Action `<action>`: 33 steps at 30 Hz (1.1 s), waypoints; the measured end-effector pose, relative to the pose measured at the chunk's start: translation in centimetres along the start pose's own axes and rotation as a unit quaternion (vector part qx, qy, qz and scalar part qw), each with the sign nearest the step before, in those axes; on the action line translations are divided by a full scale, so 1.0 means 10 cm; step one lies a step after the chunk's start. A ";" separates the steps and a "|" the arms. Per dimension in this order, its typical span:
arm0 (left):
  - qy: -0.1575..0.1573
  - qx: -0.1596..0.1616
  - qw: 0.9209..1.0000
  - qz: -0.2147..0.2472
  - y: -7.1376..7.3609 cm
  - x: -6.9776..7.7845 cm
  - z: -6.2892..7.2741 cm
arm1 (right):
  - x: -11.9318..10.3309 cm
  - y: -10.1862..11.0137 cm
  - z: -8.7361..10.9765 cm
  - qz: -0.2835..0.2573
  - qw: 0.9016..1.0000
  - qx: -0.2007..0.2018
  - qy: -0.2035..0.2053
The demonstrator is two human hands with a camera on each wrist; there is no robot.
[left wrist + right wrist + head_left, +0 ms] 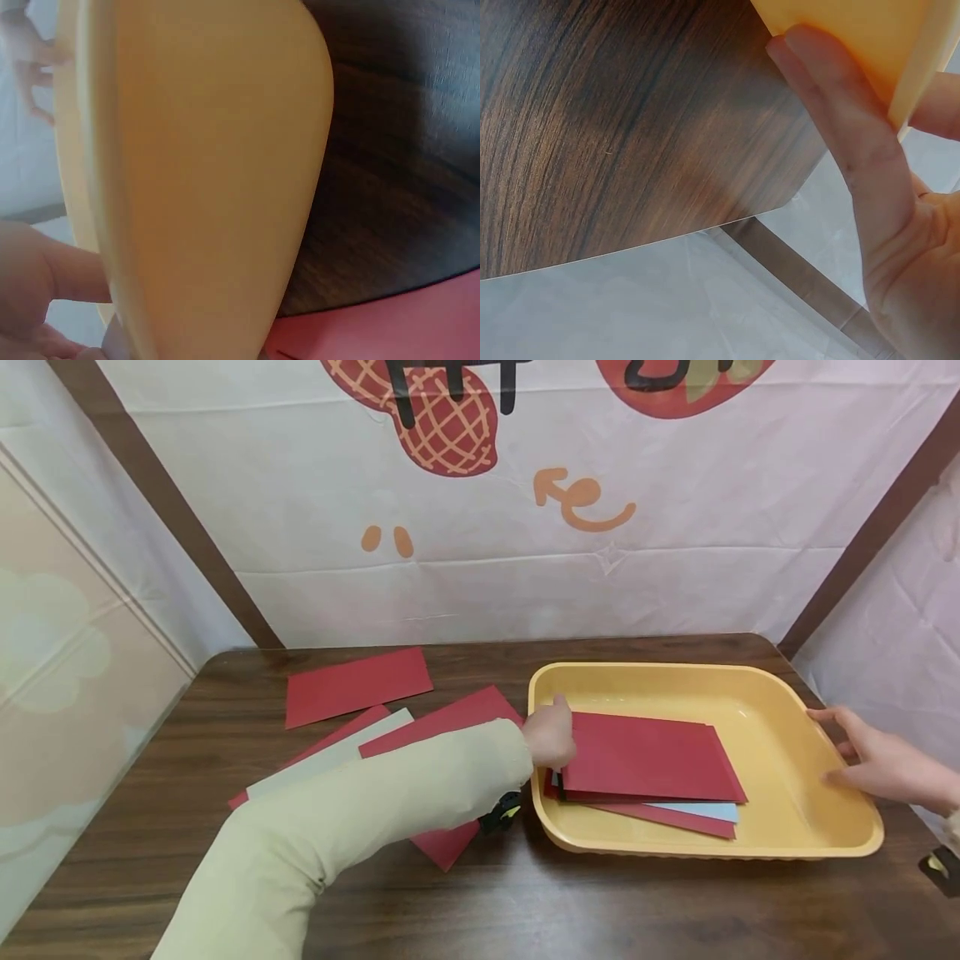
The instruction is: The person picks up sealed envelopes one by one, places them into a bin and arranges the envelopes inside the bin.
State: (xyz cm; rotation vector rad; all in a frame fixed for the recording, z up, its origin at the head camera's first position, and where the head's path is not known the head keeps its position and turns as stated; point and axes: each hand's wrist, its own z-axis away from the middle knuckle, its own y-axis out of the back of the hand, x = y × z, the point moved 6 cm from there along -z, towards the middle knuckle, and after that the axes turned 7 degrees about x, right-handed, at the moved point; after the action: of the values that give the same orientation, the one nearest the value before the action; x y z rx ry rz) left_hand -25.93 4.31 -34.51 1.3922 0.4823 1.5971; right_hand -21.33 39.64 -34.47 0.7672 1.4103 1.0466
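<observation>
A yellow tray (795,777) stands on the table's right side, holding a stack of red paper sheets (645,756) with a light blue sheet (705,811) showing low in it. My left hand (550,737) reaches over the tray's left rim and appears to pinch the stack's left edge; its fingertips are mostly hidden. In the left wrist view, the tray's wall (210,172) fills the middle, with part of my left hand (37,292) beyond the rim. At the opposite end, my right hand (881,760) grips the rim, with digits on both sides of the wall (870,37).
Left of the tray, a red sheet (356,685) lies apart near the back. A pale sheet (337,757) and more red sheets (450,718) overlap under my left sleeve (390,793). A printed cloth (480,577) hangs behind the wooden table (420,910).
</observation>
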 end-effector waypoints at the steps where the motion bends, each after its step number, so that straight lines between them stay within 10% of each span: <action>1: 0.005 -0.006 1.000 -0.015 -0.02 0.00 -0.01 | 0.00 0.00 0.00 0.001 1.000 0.002 0.001; 10: 0.004 -0.015 0.993 -0.114 -0.07 0.05 -0.03 | 0.05 -0.02 0.01 0.022 0.999 0.019 0.016; 17: -0.006 -0.021 0.995 -0.098 -0.04 0.03 -0.02 | 0.04 -0.02 0.01 0.016 1.000 0.021 0.017; 26: -0.010 -0.073 0.994 0.086 0.04 -0.10 0.02 | 0.01 -0.02 0.03 0.026 0.999 0.018 0.014; 33: -0.046 -0.076 0.952 0.294 0.14 -0.23 0.15 | 0.00 -0.02 0.03 0.022 0.999 0.030 0.027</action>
State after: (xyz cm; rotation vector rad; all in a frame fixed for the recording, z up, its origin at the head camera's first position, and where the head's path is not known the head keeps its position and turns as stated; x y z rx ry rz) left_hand -25.23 1.35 -34.27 1.5684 -0.1339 1.9741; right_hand -21.04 39.62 -34.63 0.8225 1.4807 1.0706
